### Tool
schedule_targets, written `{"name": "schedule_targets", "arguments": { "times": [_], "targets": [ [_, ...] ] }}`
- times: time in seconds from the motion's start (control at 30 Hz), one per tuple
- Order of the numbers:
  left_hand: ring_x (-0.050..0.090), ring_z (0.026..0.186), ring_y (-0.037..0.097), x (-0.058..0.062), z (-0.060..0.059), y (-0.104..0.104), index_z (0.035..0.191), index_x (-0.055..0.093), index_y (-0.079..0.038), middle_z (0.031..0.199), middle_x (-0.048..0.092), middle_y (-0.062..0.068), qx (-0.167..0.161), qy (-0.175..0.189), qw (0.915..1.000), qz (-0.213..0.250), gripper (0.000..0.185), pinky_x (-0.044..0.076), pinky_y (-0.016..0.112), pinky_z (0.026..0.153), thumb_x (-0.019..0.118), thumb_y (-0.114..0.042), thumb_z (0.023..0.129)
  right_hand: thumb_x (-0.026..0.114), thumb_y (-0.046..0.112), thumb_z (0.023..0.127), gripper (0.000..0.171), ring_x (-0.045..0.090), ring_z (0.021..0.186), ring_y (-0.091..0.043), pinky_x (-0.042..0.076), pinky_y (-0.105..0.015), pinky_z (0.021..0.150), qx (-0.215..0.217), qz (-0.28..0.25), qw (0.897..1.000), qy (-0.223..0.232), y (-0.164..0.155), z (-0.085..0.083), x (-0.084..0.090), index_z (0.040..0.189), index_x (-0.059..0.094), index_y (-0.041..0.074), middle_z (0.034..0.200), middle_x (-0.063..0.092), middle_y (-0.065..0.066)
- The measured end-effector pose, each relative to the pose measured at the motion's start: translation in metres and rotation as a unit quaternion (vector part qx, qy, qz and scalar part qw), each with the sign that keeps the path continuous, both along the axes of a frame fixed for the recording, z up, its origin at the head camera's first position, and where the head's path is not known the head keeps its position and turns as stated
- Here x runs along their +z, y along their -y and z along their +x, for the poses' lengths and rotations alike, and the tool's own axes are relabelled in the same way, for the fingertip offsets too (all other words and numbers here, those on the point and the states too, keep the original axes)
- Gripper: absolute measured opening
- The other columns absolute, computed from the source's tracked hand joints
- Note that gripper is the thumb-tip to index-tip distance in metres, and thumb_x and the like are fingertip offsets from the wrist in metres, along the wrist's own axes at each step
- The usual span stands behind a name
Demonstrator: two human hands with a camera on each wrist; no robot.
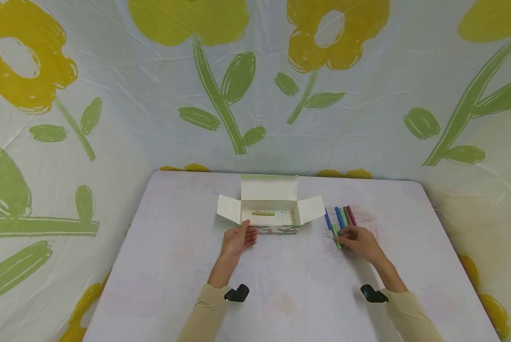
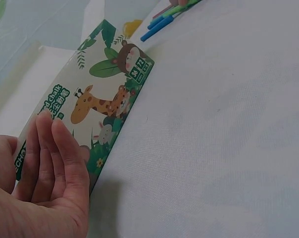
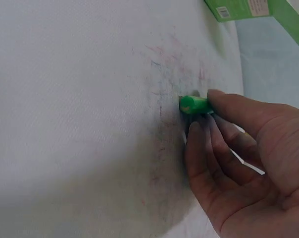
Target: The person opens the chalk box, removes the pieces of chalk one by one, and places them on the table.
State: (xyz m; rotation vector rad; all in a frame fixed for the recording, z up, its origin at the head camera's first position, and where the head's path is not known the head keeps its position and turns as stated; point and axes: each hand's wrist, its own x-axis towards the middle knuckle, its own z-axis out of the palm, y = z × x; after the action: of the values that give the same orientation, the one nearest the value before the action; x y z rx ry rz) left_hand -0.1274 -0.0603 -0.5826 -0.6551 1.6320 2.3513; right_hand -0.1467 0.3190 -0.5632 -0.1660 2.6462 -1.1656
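An open chalk box [image 1: 276,230] with animal pictures on its front stands in the middle of the table, its flaps spread. Inside lies one yellow-green chalk stick [image 1: 263,213]. My left hand [image 1: 237,240] holds the box's front wall near its left end, thumb at the rim and fingers along the printed front [image 2: 97,106]. To the right of the box, my right hand [image 1: 360,241] pinches a green chalk stick [image 3: 194,104] between thumb and fingers, close to the table. Beside it lie a blue chalk stick [image 1: 328,220] and a purple chalk stick [image 1: 351,215], with several others partly hidden by the hand.
The white table [image 1: 187,275] carries faint coloured smudges [image 1: 368,218] around the chalk. The box's right side flap [image 1: 311,209] reaches out toward the sticks. A flower-printed cloth [image 1: 152,118] hangs behind the table and at its sides.
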Motion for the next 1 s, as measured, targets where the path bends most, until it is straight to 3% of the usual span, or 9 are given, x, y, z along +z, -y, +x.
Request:
{"name": "schedule_targets", "arguments": {
  "times": [0.3, 0.63, 0.73, 0.87, 1.0],
  "targets": [
    [0.070, 0.073, 0.012, -0.001, 0.000, -0.001, 0.102, 0.072, 0.011, 0.089, 0.076, 0.014, 0.001, -0.006, 1.0000, 0.003, 0.040, 0.061, 0.026, 0.072, 0.062, -0.028, 0.104, 0.068, 0.015, 0.101, 0.025, 0.062, 0.079, -0.021, 0.051, -0.024, 0.063, -0.002, 0.027, 0.999, -0.031, 0.006, -0.007, 0.015, 0.113, 0.067, -0.008, 0.092, 0.070, -0.013],
    [0.070, 0.074, 0.012, -0.002, 0.000, -0.001, 0.101, 0.072, 0.009, 0.085, 0.075, 0.009, 0.000, 0.001, 1.0000, -0.001, 0.039, 0.061, 0.025, 0.072, 0.063, -0.028, 0.104, 0.063, 0.018, 0.104, 0.027, 0.067, 0.095, -0.032, 0.052, -0.023, 0.069, -0.015, 0.013, 0.996, -0.082, 0.015, -0.023, 0.045, 0.115, 0.065, -0.006, 0.106, 0.071, -0.020],
    [0.070, 0.075, 0.012, -0.002, 0.000, -0.001, 0.103, 0.072, 0.011, 0.086, 0.075, 0.009, 0.000, -0.002, 1.0000, -0.002, 0.040, 0.061, 0.025, 0.072, 0.063, -0.029, 0.104, 0.061, 0.020, 0.105, 0.028, 0.066, 0.094, -0.033, 0.052, -0.025, 0.065, -0.020, 0.004, 0.996, -0.090, 0.019, -0.029, 0.053, 0.118, 0.065, -0.005, 0.107, 0.071, -0.021],
    [0.070, 0.074, 0.012, -0.002, 0.000, -0.001, 0.103, 0.071, 0.011, 0.086, 0.075, 0.009, 0.000, -0.007, 1.0000, -0.001, 0.041, 0.061, 0.026, 0.073, 0.062, -0.029, 0.104, 0.061, 0.022, 0.105, 0.029, 0.068, 0.091, -0.033, 0.052, -0.021, 0.065, -0.026, -0.008, 0.994, -0.110, 0.027, -0.038, 0.062, 0.119, 0.065, -0.003, 0.105, 0.071, -0.020],
    [0.069, 0.073, 0.011, -0.003, 0.000, -0.002, 0.102, 0.071, 0.010, 0.084, 0.074, 0.008, 0.000, -0.003, 1.0000, -0.002, 0.040, 0.061, 0.026, 0.072, 0.062, -0.029, 0.104, 0.062, 0.020, 0.105, 0.028, 0.070, 0.093, -0.036, 0.049, -0.013, 0.073, -0.026, -0.026, 0.990, -0.140, 0.038, -0.045, 0.069, 0.119, 0.066, -0.004, 0.104, 0.071, -0.020]
  ]
}}
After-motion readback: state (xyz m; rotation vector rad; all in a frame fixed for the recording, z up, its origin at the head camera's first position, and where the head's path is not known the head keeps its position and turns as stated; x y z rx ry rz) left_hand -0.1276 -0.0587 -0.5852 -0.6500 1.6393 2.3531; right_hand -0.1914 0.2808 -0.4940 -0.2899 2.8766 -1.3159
